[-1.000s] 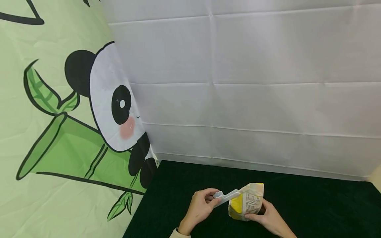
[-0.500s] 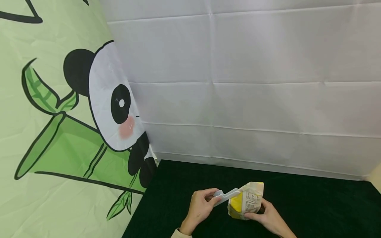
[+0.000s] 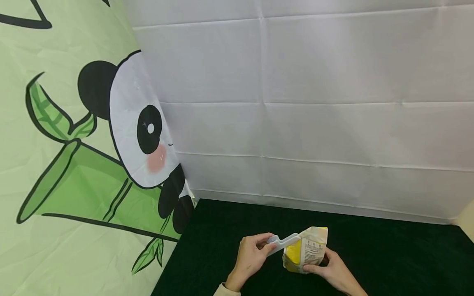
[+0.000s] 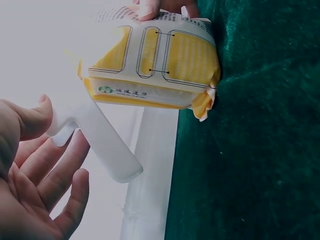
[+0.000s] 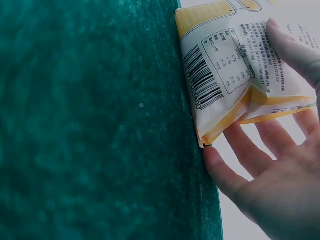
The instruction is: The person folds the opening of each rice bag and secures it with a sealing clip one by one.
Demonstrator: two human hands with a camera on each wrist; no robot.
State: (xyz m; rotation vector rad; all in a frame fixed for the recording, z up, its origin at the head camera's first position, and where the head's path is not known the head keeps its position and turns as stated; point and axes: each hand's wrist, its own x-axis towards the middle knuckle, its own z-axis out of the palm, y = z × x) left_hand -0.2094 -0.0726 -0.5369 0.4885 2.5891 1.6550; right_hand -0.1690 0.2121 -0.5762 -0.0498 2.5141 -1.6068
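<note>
My left hand (image 3: 251, 255) pinches a white plastic bag clip (image 3: 284, 242) between thumb and fingers. The clip (image 4: 110, 142) has a long flat strip and a bent end at the fingers. Its far end meets the upper left corner of a yellow-and-white printed food bag (image 3: 307, 251) in the head view; whether it clasps the bag cannot be told. My right hand (image 3: 331, 269) grips the bag from the right, thumb on its printed face. In the right wrist view a barcode and text panel show on the bag (image 5: 227, 70), with fingers (image 5: 250, 152) underneath.
A dark green cloth covers the table (image 3: 400, 259) beneath the hands. Behind it hangs a white creased sheet (image 3: 314, 123). To the left stands a light green backdrop (image 3: 55, 164) with a printed panda and bamboo.
Almost nothing differs. The clip's far end sits very slightly further right against the bag's corner, and both hands keep their holds.
</note>
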